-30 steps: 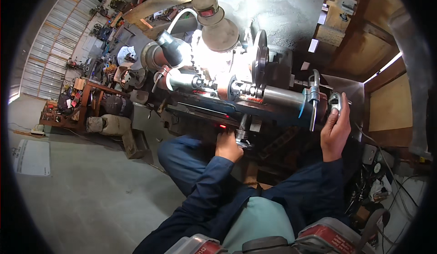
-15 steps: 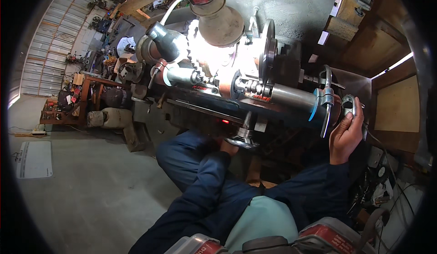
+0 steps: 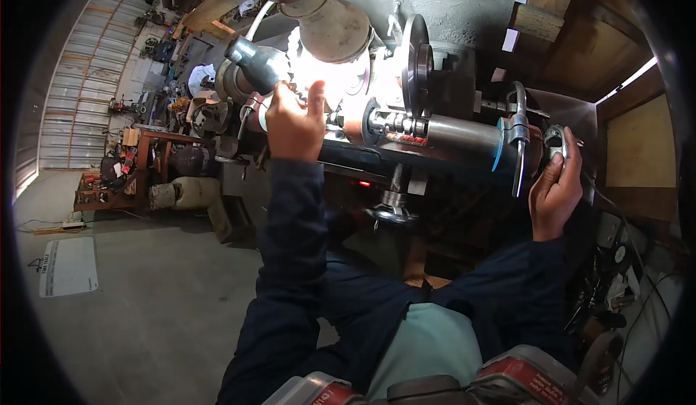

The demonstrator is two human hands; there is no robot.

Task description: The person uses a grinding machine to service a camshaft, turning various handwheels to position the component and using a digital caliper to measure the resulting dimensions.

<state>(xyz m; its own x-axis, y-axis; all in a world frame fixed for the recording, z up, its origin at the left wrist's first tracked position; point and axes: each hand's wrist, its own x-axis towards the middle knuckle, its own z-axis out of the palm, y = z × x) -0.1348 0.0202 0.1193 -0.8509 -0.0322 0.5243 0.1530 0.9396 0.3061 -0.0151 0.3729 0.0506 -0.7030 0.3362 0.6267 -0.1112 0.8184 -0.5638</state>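
Note:
A metal lathe [image 3: 428, 126] with a steel cylinder and a dark round wheel [image 3: 415, 68] stands right in front of me. My left hand [image 3: 293, 122] is raised to the machine's left part, fingers up against the brightly lit area under a work lamp [image 3: 333, 24]; whether it grips anything I cannot tell. My right hand [image 3: 554, 187] is closed on a small metal handwheel [image 3: 557, 142] at the machine's right end. Beside it stands a curved metal lever [image 3: 518, 137]. Dark blue sleeves cover both forearms.
A grey hose with a dark nozzle [image 3: 254, 60] hangs left of the lamp. Cluttered benches and machine parts [image 3: 159, 144] line the far left by a corrugated wall [image 3: 80, 93]. A white mat [image 3: 69, 266] lies on the concrete floor. Wooden shelving [image 3: 580, 35] is at upper right.
My left hand has risen from below the machine bed up to its lit left part. My right hand stays on the handwheel. The view has tilted closer to the machine.

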